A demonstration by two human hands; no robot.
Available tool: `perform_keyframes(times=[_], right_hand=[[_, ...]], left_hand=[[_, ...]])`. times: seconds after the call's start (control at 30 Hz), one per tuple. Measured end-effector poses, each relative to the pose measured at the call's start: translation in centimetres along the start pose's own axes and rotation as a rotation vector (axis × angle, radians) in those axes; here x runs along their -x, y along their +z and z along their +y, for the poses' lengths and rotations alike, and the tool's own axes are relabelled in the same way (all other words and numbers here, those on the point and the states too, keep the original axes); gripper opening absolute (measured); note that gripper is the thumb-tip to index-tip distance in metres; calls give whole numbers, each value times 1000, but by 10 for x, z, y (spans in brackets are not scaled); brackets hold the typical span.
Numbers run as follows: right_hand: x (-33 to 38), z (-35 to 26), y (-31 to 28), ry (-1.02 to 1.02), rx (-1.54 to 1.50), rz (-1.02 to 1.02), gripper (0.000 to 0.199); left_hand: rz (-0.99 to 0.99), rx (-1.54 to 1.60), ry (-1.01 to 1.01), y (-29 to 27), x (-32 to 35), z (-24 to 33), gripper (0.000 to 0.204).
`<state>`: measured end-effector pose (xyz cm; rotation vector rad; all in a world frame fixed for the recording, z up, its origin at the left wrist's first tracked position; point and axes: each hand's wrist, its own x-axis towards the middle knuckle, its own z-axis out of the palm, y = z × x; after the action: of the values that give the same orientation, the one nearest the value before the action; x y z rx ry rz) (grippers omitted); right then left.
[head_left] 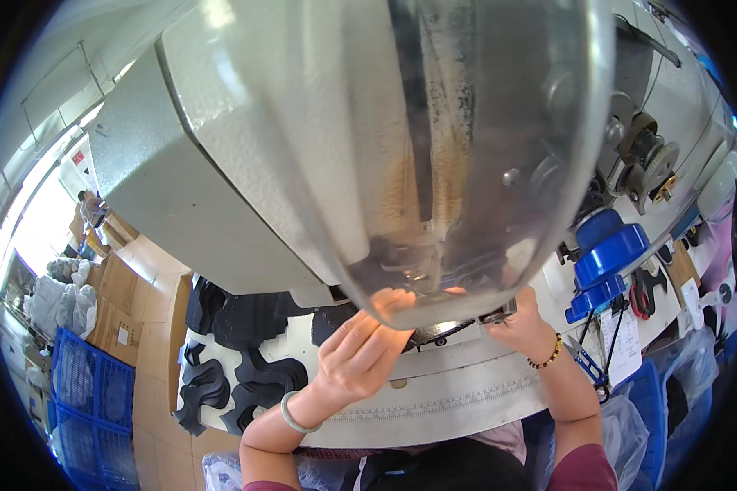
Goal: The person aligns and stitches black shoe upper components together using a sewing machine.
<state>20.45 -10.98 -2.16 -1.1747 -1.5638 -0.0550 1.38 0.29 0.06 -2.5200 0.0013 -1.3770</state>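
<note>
Black pieces, left of left hand, on pale table

There's a couple blue mesh crates off on the left, with cardboard boxes and plastic bags just past them.
</note>
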Motion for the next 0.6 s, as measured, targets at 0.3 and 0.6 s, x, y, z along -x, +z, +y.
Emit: perform_keyframes(times=[0.3,0.6], right_hand=[[1,-1,0,74,111,-58,43],[10,-41,9,-46,546,-214,51]], left_hand=[[-37,114,-30,4,6,-10,31],[-14,-141,-91,18,6,24,39]])
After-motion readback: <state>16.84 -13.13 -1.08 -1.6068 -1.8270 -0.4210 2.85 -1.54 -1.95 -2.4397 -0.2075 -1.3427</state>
